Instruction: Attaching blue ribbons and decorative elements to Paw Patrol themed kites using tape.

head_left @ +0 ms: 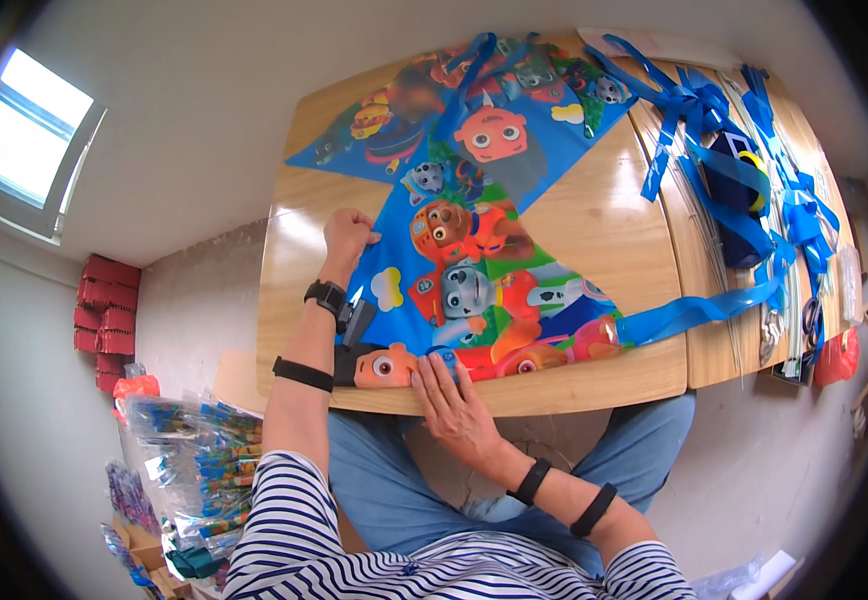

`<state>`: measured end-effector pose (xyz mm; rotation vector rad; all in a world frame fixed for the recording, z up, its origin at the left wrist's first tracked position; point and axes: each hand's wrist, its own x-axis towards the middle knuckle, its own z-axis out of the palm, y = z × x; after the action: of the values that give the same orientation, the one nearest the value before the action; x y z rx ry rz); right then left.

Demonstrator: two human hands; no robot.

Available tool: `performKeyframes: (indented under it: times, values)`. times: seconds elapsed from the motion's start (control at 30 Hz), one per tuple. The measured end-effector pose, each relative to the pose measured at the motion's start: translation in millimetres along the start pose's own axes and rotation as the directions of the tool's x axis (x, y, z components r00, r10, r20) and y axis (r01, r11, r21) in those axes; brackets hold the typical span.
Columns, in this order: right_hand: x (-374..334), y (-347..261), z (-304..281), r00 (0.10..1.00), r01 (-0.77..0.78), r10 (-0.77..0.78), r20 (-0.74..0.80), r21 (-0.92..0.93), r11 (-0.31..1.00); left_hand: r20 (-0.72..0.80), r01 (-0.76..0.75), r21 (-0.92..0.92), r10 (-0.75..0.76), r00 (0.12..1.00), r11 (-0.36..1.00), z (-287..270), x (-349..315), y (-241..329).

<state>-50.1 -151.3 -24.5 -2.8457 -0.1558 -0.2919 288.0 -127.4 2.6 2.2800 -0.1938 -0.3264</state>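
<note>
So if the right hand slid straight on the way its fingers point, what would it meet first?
The right hand already rests its fingertips on the near edge of the colourful cartoon kite; going on, it would probably just slide further over that printed sheet.

Wooden table (594, 225), grey floor (184, 130), bright window (29, 125), red crates (104, 310)

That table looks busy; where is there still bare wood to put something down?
Bare table shows between the kite and the blue ribbons, and along the left edge beyond the left hand. A small strip lies at the near edge, right of the right hand. The far right end is crowded with ribbons, thin rods and scissors.
</note>
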Motion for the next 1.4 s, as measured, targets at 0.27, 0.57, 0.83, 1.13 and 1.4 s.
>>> performKeyframes:
  times: [0.27, 0.57, 0.83, 1.13, 1.4]
  values:
    - [2, 2, -2, 1.0, 0.01, -0.011, -0.016, -0.044, 0.999, -0.094, -0.208, 0.502, 0.292, 0.952, 0.84, 5, -17, 7]
    - [1, 3, 7, 0.997, 0.006, -0.01, -0.071, -0.068, 0.998, 0.335, -0.774, 0.353, 0.702, 0.629, 0.525, 71, -79, 56]
    - [-1, 6, 8, 0.997, 0.005, -0.008, -0.073, -0.048, 0.999, 0.444, -0.757, 0.45, 0.617, 0.65, 0.474, 86, -92, 58]
    - [-1, 6, 14, 0.995, 0.003, -0.007, -0.104, -0.036, 0.999, 0.455, -0.772, 0.439, 0.626, 0.633, 0.461, 85, -90, 60]
    - [-5, 7, 11, 0.997, 0.002, -0.008, -0.073, -0.073, 0.997, 0.436, -0.795, 0.417, 0.671, 0.6, 0.44, 91, -89, 59]
